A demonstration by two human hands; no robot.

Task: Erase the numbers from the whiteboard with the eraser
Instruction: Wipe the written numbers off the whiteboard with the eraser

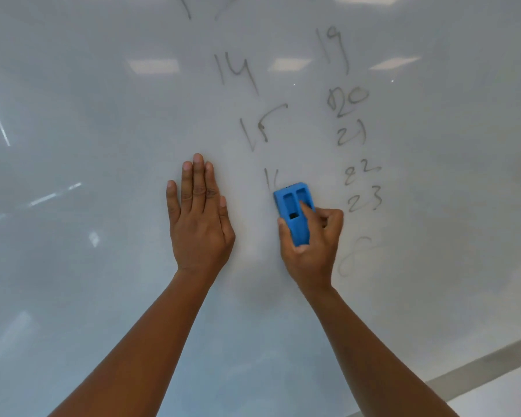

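Glossy white whiteboard (pixel 103 115) filling nearly the whole view, reflecting ceiling light panels; grey strip of its frame showing at bottom right. Dark marker numbers (pixel 348 94) sitting in two columns: 14 and 15 in the middle column, 19, 20, 21, 22, 23 running down the right column, plus a faint 8 lower right. A partly wiped number, only a "1" stroke showing, is lying just above-left of the blue rectangular plastic eraser (pixel 294 210). Right hand (pixel 310 245) is gripping that eraser, thumb on its left edge, index finger lying across its ribbed back, other fingers curled at its right side, eraser pressing against the board between the two columns. Left hand (pixel 199 218) is resting flat on the board, fingers straight and together, holding nothing, just beside the eraser
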